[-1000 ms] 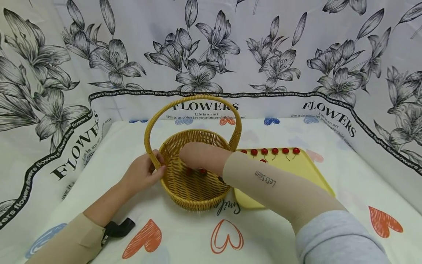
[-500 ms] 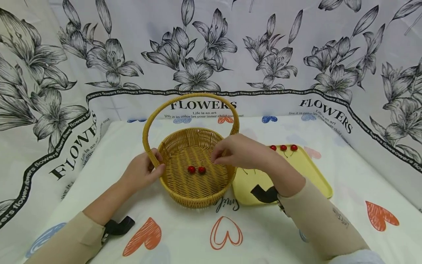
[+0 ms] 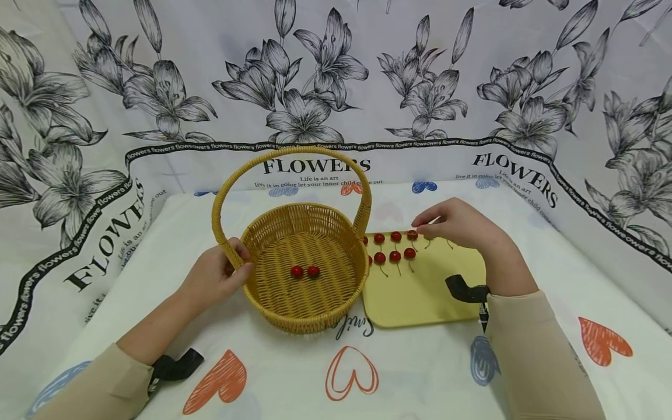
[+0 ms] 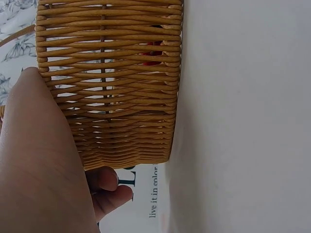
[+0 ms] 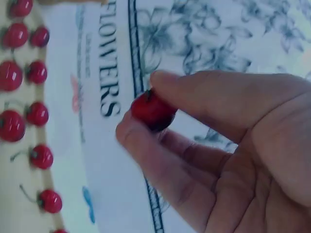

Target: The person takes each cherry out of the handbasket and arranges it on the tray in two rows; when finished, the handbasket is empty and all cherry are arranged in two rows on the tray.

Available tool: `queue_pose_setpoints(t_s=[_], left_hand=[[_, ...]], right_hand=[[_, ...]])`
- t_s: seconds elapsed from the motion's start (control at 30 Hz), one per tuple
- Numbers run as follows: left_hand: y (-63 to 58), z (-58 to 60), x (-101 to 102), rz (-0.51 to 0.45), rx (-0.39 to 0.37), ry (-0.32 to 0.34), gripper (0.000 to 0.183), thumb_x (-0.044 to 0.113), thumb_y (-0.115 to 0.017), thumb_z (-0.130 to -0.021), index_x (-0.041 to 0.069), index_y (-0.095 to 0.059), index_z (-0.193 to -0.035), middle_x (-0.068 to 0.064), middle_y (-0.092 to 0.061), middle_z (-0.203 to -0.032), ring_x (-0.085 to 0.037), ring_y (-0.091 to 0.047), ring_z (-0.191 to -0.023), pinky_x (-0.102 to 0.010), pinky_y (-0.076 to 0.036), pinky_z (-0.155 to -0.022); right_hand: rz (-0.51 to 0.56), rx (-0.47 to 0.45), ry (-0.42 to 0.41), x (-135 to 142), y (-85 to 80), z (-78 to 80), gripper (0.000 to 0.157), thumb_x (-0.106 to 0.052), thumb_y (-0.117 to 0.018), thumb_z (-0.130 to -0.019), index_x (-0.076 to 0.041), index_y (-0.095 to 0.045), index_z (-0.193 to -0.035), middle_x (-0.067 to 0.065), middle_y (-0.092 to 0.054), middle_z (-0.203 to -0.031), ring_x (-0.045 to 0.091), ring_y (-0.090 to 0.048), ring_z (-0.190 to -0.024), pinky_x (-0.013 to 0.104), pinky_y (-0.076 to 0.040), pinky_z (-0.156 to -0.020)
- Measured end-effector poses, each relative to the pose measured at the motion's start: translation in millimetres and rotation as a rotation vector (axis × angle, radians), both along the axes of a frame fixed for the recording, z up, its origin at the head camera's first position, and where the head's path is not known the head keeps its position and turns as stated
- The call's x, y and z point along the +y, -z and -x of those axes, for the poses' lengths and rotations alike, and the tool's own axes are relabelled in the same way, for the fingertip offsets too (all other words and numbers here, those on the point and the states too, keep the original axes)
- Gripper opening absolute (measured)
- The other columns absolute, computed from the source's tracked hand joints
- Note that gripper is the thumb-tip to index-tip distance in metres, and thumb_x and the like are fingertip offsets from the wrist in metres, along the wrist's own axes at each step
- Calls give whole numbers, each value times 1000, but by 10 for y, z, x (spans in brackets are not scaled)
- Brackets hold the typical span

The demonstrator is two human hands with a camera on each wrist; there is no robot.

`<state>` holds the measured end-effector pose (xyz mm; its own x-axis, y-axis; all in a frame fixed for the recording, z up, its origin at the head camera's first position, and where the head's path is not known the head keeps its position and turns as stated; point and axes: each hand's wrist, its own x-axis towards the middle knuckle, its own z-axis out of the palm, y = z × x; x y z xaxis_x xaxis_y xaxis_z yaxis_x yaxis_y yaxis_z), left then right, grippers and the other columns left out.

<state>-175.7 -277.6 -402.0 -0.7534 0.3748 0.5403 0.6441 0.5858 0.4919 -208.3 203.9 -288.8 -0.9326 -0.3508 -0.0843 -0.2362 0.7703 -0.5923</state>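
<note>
My left hand (image 3: 212, 277) grips the left side of the wicker basket (image 3: 304, 322), at the foot of its arched handle (image 3: 217, 210). In the left wrist view its fingers wrap past the woven wall (image 4: 112, 92). Two red cherries (image 3: 297, 272) lie side by side on the basket floor. Over the back edge of the yellow tray (image 3: 420, 300), my right hand (image 3: 462, 224) pinches a cherry (image 5: 153, 111) between thumb and fingers, clearest in the right wrist view. Below it, several stemmed cherries (image 3: 395, 255) sit in two rows on the tray; the hand covers part of the back row.
The tray stands right beside the basket, its left edge partly behind the basket rim. A white cloth (image 3: 273, 373) printed with hearts covers the table. Behind hangs a flower-printed curtain (image 3: 409, 111). Black camera mounts (image 3: 467, 290) stick out from the wrists.
My right hand has left the inside of the basket, moved right over the tray and now holds a cherry. The two cherries in the basket are uncovered. My left hand keeps its hold.
</note>
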Motion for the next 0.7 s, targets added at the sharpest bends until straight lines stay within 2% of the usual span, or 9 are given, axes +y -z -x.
queue_pose_setpoints(t_s=[0.2, 0.33, 0.5, 0.6, 0.7], left_hand=[[12, 2, -40, -3, 14, 0, 12, 8, -67, -86, 14, -60, -94, 10, -51, -69, -4, -41, -53, -22, -36, -46], [19, 3, -38, -5, 19, -2, 13, 7, -67, -86, 15, -59, -94, 10, -50, -69, -5, -41, -53, -22, -36, -47], [11, 3, -15, -8, 22, 1, 14, 6, -66, -86, 14, -59, -94, 10, -50, -70, -5, -41, -54, -22, -35, -47], [7, 5, -2, -6, 23, -2, 13, 6, -66, -86, 13, -58, -94, 9, -50, -71, -5, -41, -55, -22, -35, -47], [8, 11, 9, -4, 25, -3, 14, 6, -66, -86, 13, -58, -94, 9, -50, -71, -5, -41, -55, -22, -35, -48]], right_hand=[[-32, -88, 24, 114, 162, 158, 29, -16, -68, -97, 3, -69, -119, 13, -71, -109, 28, -68, -94, 46, -52, -81], [-83, -112, -6, 159, 255, 227, 32, -17, -65, -98, 2, -71, -124, 16, -72, -116, 31, -68, -98, 52, -52, -87], [-162, -131, -82, 131, 408, 286, 32, -9, -58, -99, 4, -70, -125, 23, -66, -127, 31, -67, -94, 45, -54, -82], [-210, -129, -91, 76, 507, 303, 31, -4, -57, -95, 4, -71, -121, 23, -67, -123, 28, -64, -93, 39, -53, -76], [-239, -109, -67, 25, 581, 309, 28, -1, -62, -90, 3, -72, -116, 20, -69, -114, 29, -62, -93, 38, -51, -75]])
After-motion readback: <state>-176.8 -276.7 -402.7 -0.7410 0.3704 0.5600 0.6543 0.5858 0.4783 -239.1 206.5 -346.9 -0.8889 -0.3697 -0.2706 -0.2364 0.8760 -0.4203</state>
